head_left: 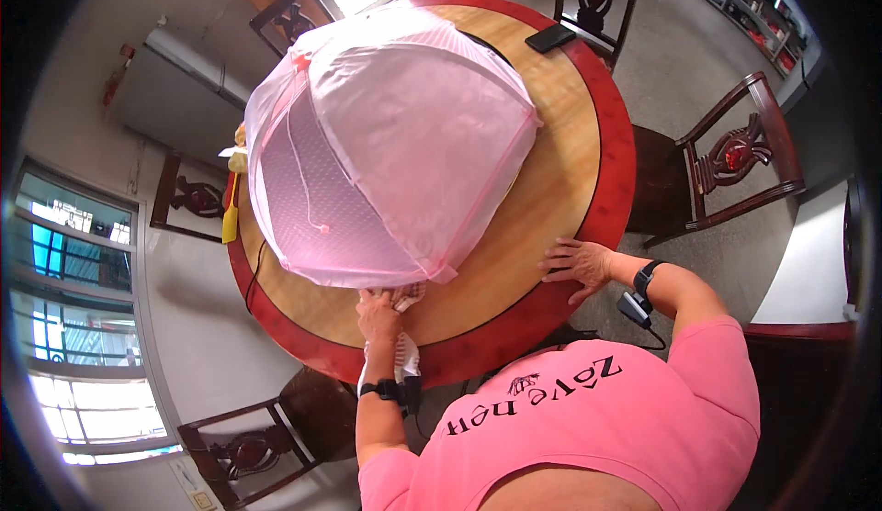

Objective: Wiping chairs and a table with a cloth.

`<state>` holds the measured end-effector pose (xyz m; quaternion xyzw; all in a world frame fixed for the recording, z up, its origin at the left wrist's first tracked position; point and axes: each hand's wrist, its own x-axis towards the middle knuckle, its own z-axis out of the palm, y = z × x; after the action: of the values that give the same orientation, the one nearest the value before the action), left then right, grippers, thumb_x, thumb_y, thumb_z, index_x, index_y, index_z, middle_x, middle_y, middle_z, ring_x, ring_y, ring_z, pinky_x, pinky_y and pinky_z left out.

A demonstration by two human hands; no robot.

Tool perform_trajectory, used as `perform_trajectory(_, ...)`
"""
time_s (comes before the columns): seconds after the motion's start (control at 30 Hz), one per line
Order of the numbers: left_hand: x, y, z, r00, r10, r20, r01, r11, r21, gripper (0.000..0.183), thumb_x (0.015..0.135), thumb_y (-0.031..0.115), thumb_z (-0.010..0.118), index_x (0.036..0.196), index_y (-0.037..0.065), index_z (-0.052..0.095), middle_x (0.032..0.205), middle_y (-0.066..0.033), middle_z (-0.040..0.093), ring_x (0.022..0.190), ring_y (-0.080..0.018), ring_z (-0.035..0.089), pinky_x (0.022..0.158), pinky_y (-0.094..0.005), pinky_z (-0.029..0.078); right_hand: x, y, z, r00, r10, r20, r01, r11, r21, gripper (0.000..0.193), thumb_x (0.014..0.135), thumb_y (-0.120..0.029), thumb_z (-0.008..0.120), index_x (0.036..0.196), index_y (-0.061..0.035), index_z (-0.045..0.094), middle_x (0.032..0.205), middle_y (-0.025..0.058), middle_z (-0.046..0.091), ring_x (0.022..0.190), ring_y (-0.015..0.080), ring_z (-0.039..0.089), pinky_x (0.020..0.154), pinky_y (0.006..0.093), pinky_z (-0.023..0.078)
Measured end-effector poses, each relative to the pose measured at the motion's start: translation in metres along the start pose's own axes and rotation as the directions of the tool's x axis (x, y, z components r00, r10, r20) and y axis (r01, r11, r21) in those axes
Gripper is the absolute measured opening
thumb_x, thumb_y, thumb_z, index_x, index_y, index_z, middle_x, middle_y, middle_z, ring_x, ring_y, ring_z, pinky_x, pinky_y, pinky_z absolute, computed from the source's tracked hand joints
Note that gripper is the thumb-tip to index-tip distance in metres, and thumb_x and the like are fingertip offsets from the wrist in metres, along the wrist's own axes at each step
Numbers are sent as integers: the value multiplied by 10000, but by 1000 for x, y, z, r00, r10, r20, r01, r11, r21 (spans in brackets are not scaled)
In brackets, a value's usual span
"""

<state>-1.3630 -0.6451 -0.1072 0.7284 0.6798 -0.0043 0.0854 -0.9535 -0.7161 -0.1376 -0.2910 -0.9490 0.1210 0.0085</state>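
Note:
A pink folding mesh food cover (413, 134) stands spread open over much of the round table (570, 171). A pull cord hangs down its mesh side. At the cover's near edge, my left hand (378, 316) is closed on a pale striped cloth (408, 298), its fingertips partly hidden by the cover's hem. Part of the cloth trails past my wrist over the table's red rim. My right hand (579, 266) lies on the rim at the right, fingers spread, holding nothing. What lies beneath the cover is mostly hidden.
A black phone (550, 38) lies at the table's far right. Something yellow and long-handled (231, 210) hangs at the left edge. Dark wooden chairs ring the table, one at the right (740, 157) and one near left (248, 451). A grey fridge (179, 84) stands behind.

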Motion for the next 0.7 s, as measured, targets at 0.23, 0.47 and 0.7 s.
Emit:
perform_trajectory(0.23,34,-91,-5,887,-456,-70,457,889,-2,355,803,228,501,1148,310,487,1165,-181,390,958,-372,517,771,-429,464,3,-1,5,1000,-25,-5,25,999,-31,690,714,-599,493,1247,-169,405,1322,71,341,1218,280,301,1026,464,161)
perform_trajectory(0.47,25,-90,6,868,-492,-69,496,865,69,356,835,257,454,1188,213,470,1139,-234,410,975,-387,514,801,-436,445,7,-4,5,998,-7,68,12,997,-72,675,746,-597,450,1275,-186,370,1364,51,280,1246,256,258,1032,453,138)
perform_trajectory(0.7,-14,-8,38,984,123,-132,-111,990,90,364,793,388,508,1120,227,522,1213,-164,360,945,-322,509,746,-411,456,5,-5,3,999,-34,-18,32,993,-110,655,742,-593,453,1260,-197,394,1336,49,330,1217,236,297,1025,430,137)
